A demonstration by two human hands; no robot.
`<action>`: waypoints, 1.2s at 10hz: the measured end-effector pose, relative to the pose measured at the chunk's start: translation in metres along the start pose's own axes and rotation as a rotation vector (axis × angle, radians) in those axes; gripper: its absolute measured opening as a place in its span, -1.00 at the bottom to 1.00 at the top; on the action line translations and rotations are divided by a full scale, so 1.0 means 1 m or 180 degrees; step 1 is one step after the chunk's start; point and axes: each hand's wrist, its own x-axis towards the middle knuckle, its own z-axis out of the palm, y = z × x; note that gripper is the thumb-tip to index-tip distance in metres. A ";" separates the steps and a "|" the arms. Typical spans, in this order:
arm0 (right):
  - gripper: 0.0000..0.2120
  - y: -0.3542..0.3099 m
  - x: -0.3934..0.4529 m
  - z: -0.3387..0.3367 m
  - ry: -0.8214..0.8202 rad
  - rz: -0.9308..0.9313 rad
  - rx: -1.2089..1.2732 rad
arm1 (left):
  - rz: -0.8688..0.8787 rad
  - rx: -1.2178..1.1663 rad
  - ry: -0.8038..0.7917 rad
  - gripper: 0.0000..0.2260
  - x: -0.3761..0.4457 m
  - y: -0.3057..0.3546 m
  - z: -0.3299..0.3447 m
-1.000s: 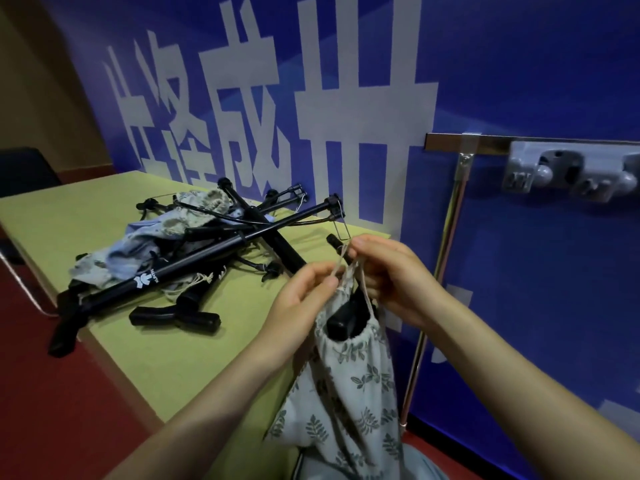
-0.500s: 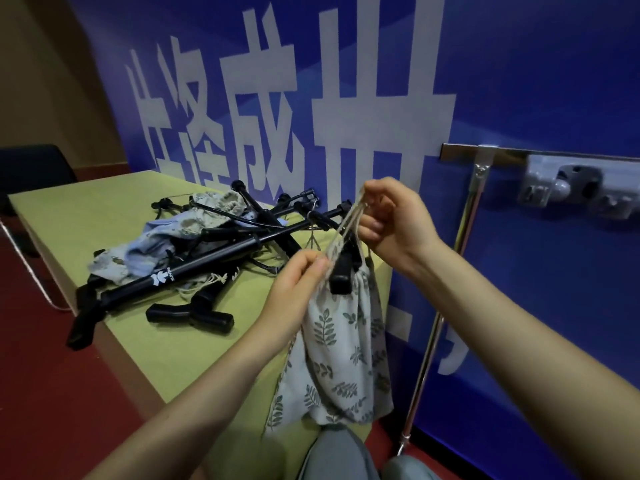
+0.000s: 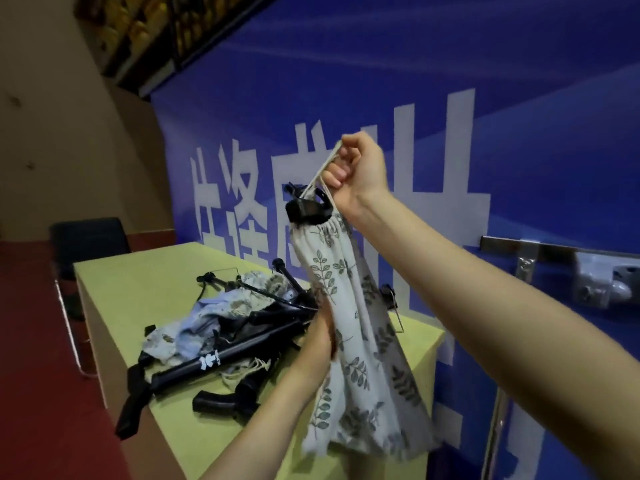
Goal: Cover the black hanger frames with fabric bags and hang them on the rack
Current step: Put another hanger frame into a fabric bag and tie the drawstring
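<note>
My right hand (image 3: 360, 168) is raised high and pinches the drawstring of a white leaf-print fabric bag (image 3: 356, 341). The bag hangs down from it, drawn tight round a black hanger frame (image 3: 304, 209) whose top pokes out of the bag's mouth. My left hand (image 3: 323, 332) lies against the bag's left side at mid height, its fingers hidden behind the cloth. On the yellow-green table (image 3: 138, 282) lies a heap of more black hanger frames (image 3: 221, 355) and fabric bags (image 3: 204, 317). The metal rack rail (image 3: 526, 245) runs along the blue wall at right.
A grey hook fitting (image 3: 602, 282) sits on the rail, and a metal rack pole (image 3: 497, 431) stands at lower right. A dark chair (image 3: 86, 244) stands behind the table's far left end. Red floor lies to the left.
My right hand has lifted the bag by its drawstring well above the table. My left hand has slid from the bag's mouth down its side. The view has tilted upward.
</note>
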 end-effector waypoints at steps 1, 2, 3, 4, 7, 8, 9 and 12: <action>-0.68 0.003 0.016 -0.001 0.0039 -0.0120 0.0190 | 0.0016 -0.0269 0.0104 -0.41 0.019 0.006 -0.017; -0.71 0.001 0.026 -0.022 0.0104 -0.0265 -0.0125 | -0.0036 0.0150 0.0327 -0.66 0.026 0.011 -0.037; -0.71 0.005 0.029 -0.044 0.0234 -0.0369 -0.0997 | 0.0065 0.0296 0.0515 -0.07 0.028 0.026 -0.061; -0.74 0.027 0.033 -0.065 0.0309 -0.0141 -0.2152 | -0.0063 0.1128 0.0902 -0.40 0.027 0.045 -0.087; -0.69 0.099 0.042 -0.081 -0.0531 0.0153 -0.3920 | -0.0141 0.2760 0.1723 -0.35 0.056 0.138 -0.160; -0.77 0.121 0.039 -0.102 -0.1030 0.0486 -0.4354 | 0.0042 0.3186 0.1792 -0.54 0.068 0.147 -0.192; -0.79 0.148 0.038 -0.140 -0.1100 0.0718 -0.4765 | -0.0071 0.3954 0.1786 -0.36 0.096 0.123 -0.237; -0.56 0.158 0.030 -0.197 -0.1599 0.0181 -0.5737 | -0.0813 0.5174 0.1569 -0.44 0.173 0.033 -0.285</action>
